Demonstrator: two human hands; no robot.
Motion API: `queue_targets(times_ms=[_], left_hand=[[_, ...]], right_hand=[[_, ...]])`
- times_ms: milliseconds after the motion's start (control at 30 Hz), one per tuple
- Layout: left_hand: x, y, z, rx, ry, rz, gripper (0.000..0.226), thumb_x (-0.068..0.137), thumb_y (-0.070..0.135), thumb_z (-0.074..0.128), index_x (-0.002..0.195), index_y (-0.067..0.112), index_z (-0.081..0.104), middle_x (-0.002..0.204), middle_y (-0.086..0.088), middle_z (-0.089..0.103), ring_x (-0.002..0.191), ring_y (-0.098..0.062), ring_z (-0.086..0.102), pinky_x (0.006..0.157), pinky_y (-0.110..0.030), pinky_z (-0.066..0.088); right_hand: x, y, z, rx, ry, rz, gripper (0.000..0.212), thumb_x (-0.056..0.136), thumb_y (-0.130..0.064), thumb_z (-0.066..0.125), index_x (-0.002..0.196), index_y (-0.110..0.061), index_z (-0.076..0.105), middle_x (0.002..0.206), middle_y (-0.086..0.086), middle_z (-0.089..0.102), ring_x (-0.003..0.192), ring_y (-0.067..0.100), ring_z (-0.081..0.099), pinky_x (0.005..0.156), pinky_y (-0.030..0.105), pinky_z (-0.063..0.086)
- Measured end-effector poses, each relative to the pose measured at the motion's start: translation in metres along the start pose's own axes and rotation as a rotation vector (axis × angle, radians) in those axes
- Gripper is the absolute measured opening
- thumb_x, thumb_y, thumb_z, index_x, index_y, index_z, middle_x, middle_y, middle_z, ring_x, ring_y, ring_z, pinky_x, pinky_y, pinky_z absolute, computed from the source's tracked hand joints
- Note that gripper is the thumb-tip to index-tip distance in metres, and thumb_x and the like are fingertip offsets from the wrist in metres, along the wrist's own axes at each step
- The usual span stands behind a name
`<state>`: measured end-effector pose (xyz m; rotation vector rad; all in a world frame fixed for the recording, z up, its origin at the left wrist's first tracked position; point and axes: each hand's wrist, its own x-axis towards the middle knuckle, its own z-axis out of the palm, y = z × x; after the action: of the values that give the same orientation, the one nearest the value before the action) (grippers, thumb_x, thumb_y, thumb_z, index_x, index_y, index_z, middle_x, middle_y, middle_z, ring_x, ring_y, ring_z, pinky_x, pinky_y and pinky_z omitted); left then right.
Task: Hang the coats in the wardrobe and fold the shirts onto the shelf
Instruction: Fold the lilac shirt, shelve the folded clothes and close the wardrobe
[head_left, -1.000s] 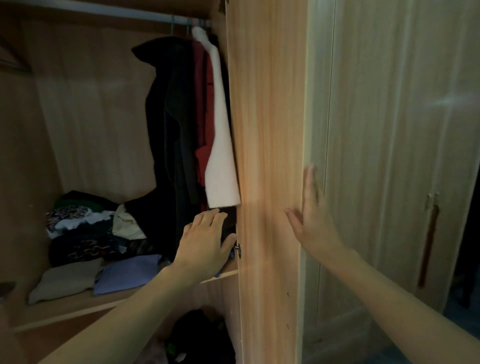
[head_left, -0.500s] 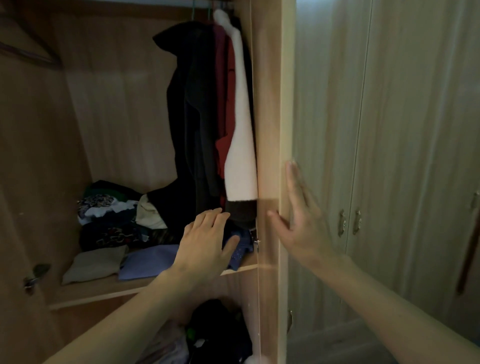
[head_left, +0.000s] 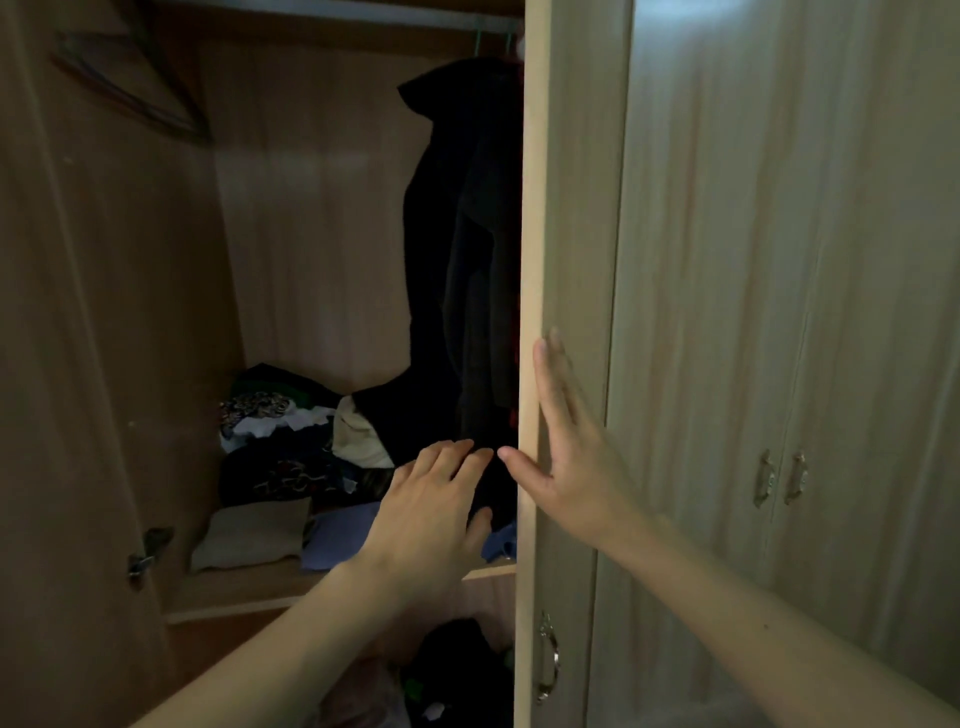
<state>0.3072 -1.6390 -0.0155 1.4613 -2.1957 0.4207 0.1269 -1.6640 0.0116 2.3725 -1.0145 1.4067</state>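
My left hand (head_left: 431, 514) reaches into the open wardrobe. Its fingers are nearly straight and close together, the thumb is out to the side, and it holds nothing. The fingertips lie in front of the hem of the long black hanging coat (head_left: 462, 260); I cannot tell whether they touch it. My right hand (head_left: 571, 467) lies flat on the pale wood-grain wardrobe door (head_left: 576, 182). The fingers are straight and point upward beside the door's edge, and the thumb is spread wide across that edge toward my left hand. It grips nothing.

Lower on the same door is a small silver metal handle (head_left: 548, 654). Left of it, in the dim compartment under the shelf, lies a heap of dark clothes (head_left: 457, 660). The light wooden shelf (head_left: 234, 592) runs across beneath my left hand. On it sit a folded beige shirt (head_left: 254, 532) and, just beside it, a folded lilac-blue shirt (head_left: 343, 535) that my left wrist partly covers. Behind them is a loose pile of dark and patterned clothes (head_left: 280, 447), and the black coat's lower part drapes onto the pile's right side.

The coat hangs from the grey rail (head_left: 337, 10) at the top, close against the door edge, with a sliver of red cloth showing behind it. An empty brown wooden hanger (head_left: 135, 88) is in the upper left corner. To the far right are two closed pale doors (head_left: 831, 260) with a pair of small handles.
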Motion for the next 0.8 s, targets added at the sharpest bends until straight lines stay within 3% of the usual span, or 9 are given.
queue_targets(times_ms=[100,200,400,633,800], left_hand=[[-0.01,-0.022,0.001,-0.053,-0.019,0.044,0.059,0.096,0.035,0.043,0.151,0.026,0.025,0.156,0.008,0.026,0.145,-0.013,0.02,0.114,-0.036,0.03],[-0.016,-0.048,0.006,-0.098,-0.03,0.038,0.063,0.095,0.033,0.042,0.154,0.023,0.021,0.156,0.007,0.026,0.143,-0.013,0.022,0.113,-0.037,0.033],[-0.01,-0.098,0.023,-0.216,-0.064,0.0,0.071,0.095,0.03,0.045,0.157,0.021,0.011,0.159,0.004,0.02,0.142,-0.018,0.024,0.113,-0.041,0.033],[0.003,-0.132,0.043,-0.245,-0.04,-0.061,0.073,0.095,0.025,0.045,0.157,0.024,0.008,0.157,0.003,0.024,0.139,-0.02,0.029,0.111,-0.039,0.036],[0.017,-0.147,0.048,-0.209,-0.051,-0.103,0.069,0.097,0.029,0.043,0.157,0.021,0.012,0.157,0.0,0.027,0.139,-0.024,0.031,0.109,-0.041,0.038]], right_hand=[[0.018,-0.013,0.029,0.035,-0.034,0.037,0.109,0.086,-0.028,0.073,0.154,-0.033,-0.012,0.162,-0.012,-0.018,0.151,0.011,-0.008,0.12,0.04,0.016],[0.034,-0.022,0.06,0.062,-0.06,0.104,0.111,0.085,-0.024,0.075,0.154,-0.036,-0.011,0.161,-0.013,-0.021,0.15,0.01,-0.013,0.122,0.046,0.01],[0.06,-0.022,0.104,0.012,-0.103,0.186,0.11,0.086,-0.03,0.073,0.15,-0.048,-0.014,0.156,-0.014,-0.035,0.148,0.016,-0.022,0.118,0.06,0.014],[0.083,-0.005,0.134,-0.084,-0.093,0.11,0.106,0.083,-0.044,0.073,0.154,-0.039,-0.006,0.158,0.001,-0.034,0.147,0.022,-0.027,0.119,0.062,0.006],[0.095,0.013,0.147,-0.191,-0.139,0.053,0.102,0.085,-0.047,0.068,0.152,-0.045,-0.009,0.158,0.0,-0.034,0.147,0.027,-0.025,0.118,0.062,0.014]])
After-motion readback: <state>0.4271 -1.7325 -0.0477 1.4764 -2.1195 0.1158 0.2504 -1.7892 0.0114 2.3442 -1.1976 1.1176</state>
